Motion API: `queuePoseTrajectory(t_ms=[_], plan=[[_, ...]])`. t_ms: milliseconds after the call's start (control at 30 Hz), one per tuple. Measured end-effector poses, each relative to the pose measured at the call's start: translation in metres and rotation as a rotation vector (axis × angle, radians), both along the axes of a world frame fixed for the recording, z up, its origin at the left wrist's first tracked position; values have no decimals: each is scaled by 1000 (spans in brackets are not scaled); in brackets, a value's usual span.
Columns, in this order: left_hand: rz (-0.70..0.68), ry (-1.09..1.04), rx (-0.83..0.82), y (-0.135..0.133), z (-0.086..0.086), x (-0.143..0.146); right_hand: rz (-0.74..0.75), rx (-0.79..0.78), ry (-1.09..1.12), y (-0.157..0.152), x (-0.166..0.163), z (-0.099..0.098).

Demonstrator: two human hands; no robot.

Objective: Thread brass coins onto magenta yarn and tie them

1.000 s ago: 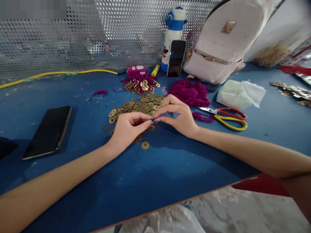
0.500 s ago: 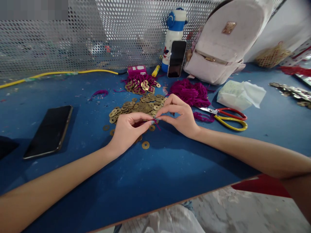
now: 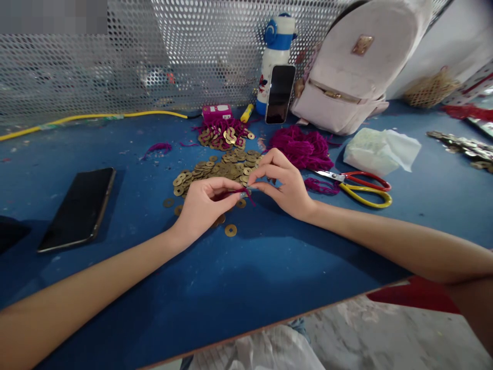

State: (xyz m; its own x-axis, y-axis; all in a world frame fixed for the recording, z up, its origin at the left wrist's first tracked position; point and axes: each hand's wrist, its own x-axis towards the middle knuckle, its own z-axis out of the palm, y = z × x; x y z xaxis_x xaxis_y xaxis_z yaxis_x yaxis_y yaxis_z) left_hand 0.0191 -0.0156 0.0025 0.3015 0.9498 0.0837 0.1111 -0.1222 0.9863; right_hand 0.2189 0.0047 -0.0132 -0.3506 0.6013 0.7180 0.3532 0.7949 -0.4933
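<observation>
1. At the blue bench's (image 3: 250, 267) centre, left hand (image 3: 204, 203) pinches a short magenta thread (image 3: 243, 191), fingers curled nearly closed.
2. Opposite, right hand (image 3: 287, 185) pinches the same thread.
3. Round brass holed coins (image 3: 219, 169) lie heaped at 12 o'clock.

Pinched thread (image 3: 246, 192) mostly hidden, backpack (image 3: 365, 72) top cropped

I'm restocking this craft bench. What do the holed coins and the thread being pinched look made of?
Holed coins: brass-like metal, dull gold with bright glints; plated alloy is possible. Magenta thread, pinched between left hand and right hand: soft matte fibre, fuzzy and limp, perhaps cotton or acrylic yarn.
</observation>
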Motion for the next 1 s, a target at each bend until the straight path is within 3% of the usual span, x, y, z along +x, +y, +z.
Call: queuePoseTrajectory(t_ms=[600,1000], plan=[[-50,-53,13,5,-1,1,24,16,-19,-2,-3,1],[-72,29,-25,1,4,3,31,66,-23,-2,-3,2]])
